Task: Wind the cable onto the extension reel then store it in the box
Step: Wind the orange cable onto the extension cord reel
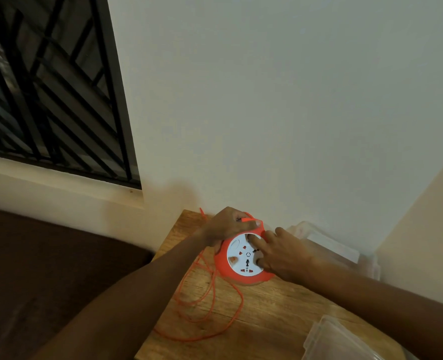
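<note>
1. The round orange plastic extension reel with its white socket face [243,258] lies flat on the wooden desk [280,307], close to the wall at the desk's far edge. I judge the winding step is in hand: much of the thin orange cable [210,302] lies in loose loops on the desk just on the near-left side of the reel, one loop reaching the desk's near edge.

2. My left hand [225,227] sits on the far-left rim of the reel, fingers curled, the thumb and fingers pinching a short orange piece at the rim; I cannot tell whether it is the cable or a tab of the reel.

3. My right hand [285,253] comes in from the right of the reel, palm down, its grip spread. Its fingertips [252,239] press on the white face; nothing is held.

4. Both forearms reach forward from the near side of the desk, meeting over the reel.

5. Next, I judge, the white face must be turned while the rim is held steady, feeding the slack in without kinks.

6. A clear plastic box [327,245] stands just right of the reel against the wall; what looks like its clear lid [345,341] lies near-right of the reel.
</note>
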Demonstrator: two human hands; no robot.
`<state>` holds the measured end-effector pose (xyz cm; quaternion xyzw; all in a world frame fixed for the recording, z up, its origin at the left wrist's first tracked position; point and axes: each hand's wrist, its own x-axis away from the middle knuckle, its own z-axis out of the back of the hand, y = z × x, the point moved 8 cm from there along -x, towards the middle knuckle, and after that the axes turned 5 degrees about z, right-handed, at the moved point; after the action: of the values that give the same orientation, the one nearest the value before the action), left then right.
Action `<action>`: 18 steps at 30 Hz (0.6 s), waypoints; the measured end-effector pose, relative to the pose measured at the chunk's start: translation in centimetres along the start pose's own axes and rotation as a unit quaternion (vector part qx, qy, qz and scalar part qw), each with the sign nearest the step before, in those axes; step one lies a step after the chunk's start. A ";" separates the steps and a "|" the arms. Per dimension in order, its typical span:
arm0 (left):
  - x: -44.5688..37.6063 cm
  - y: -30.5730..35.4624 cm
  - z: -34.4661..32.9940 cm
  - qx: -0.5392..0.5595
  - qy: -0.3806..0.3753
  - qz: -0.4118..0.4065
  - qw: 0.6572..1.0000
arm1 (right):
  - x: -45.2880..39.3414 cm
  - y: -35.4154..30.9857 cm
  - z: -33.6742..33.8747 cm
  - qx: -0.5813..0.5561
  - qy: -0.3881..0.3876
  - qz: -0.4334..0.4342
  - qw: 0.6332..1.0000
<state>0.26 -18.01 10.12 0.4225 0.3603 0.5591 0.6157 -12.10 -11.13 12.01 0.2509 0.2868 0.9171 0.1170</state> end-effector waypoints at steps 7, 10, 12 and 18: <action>-0.1 -0.7 1.1 0.078 0.041 0.039 0.995 | -0.1 -0.4 0.5 0.015 0.019 -0.032 0.999; 0.2 -1.8 1.2 0.174 0.062 0.074 0.980 | -0.3 -0.6 0.8 -0.016 0.058 -0.053 0.997; 0.2 -2.2 1.1 0.216 0.072 0.087 0.970 | -0.6 -0.6 1.4 -0.069 0.090 -0.085 0.990; 0.3 -2.1 1.3 0.227 0.078 0.077 0.968 | -0.8 -0.6 0.8 -0.115 0.130 -0.113 0.978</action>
<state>2.33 -17.93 8.68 0.5330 0.4910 0.5396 0.4285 -10.94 -10.53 11.95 0.0804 0.2184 0.9497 0.2095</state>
